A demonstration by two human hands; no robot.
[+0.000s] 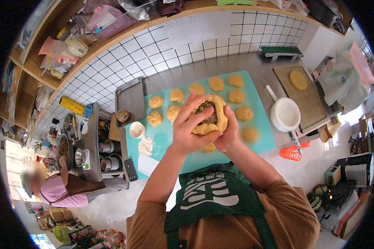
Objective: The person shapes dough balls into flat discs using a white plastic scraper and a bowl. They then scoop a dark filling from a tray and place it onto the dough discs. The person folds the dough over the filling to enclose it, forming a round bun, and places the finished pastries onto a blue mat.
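Observation:
Between my two hands is a piece of yellow dough (222,116) wrapped partway around a dark, grainy ball of filling (209,115). My left hand (188,126) curls over its near left side, with a finger lying across the filling. Cupping the right side and underside is my right hand (230,132). The dough's rim stands up around the filling, which shows at the top. Below the hands lies a turquoise mat (261,137) with several yellow dough balls (216,84) on it. Some of these are partly hidden by my hands.
At left, a metal tray (131,93) holds one filling ball (122,115). Near it are a small bowl of flour (137,130), loose flour (146,145), a white scraper (148,165) and a phone (130,169). Rightward are a white round mould (285,115) and a baking tray (311,115) with a pressed cake (298,80). A co-worker (65,186) stands far left.

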